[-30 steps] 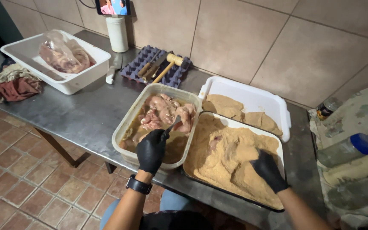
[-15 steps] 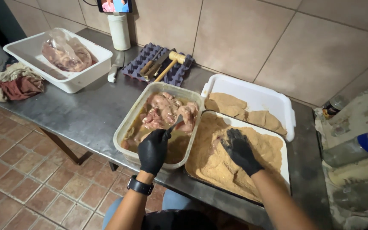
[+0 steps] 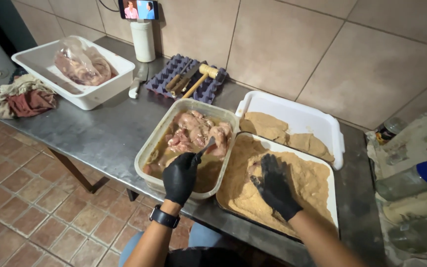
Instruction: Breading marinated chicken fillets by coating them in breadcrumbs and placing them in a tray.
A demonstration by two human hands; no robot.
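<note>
Just left of the frame's centre, the black-gloved left hand is curled shut around a slim metal utensil, probably a fork, whose tip pokes into the wet pink raw meat pieces lying in brownish liquid inside the clear rectangular plastic tub. To the right of centre, the black-gloved right hand lies flat with fingers spread, pressed down onto a piece half buried in the sandy, tan breadcrumbs filling the shallow white rectangular tray.

The risks, as I judge them: the tub sits near the edge of the brushed stainless steel table, so a hard prod with the utensil could slop marinade over the rim — the meat looks slick and may slide off the tines. Pressing unevenly could leave bare patches or push loose crumbs over the tray's low lip.

Behind, upper right, a second white plastic tray holds matte, rough, already coated flat cutlets. In the upper middle, a wooden mallet rests on a dimpled purple egg carton.
</note>
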